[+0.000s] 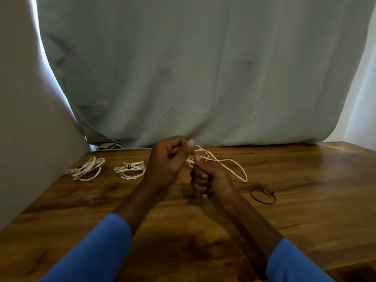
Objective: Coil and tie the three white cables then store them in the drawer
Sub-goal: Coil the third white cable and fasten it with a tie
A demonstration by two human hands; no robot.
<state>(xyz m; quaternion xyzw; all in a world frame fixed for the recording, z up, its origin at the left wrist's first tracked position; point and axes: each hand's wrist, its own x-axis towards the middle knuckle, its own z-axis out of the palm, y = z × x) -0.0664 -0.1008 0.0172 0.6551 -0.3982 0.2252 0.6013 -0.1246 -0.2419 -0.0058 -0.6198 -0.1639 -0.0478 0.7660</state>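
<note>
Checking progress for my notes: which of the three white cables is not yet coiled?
The rightmost cable, gripped by the left hand and right hand, sprawls in loose loops. The far-left cable and middle cable lie apart as compact bundles.

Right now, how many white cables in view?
3: far-left coil on the table, banded coil just right of it, and loose cable gripped by the left hand and right hand at centre. No others visible; none seems hidden.

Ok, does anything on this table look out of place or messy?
Nothing is damaged or spilled. Only the uncoiled cable trails in loose loops from the left hand and right hand, and a black band lies unused beside it.
</note>
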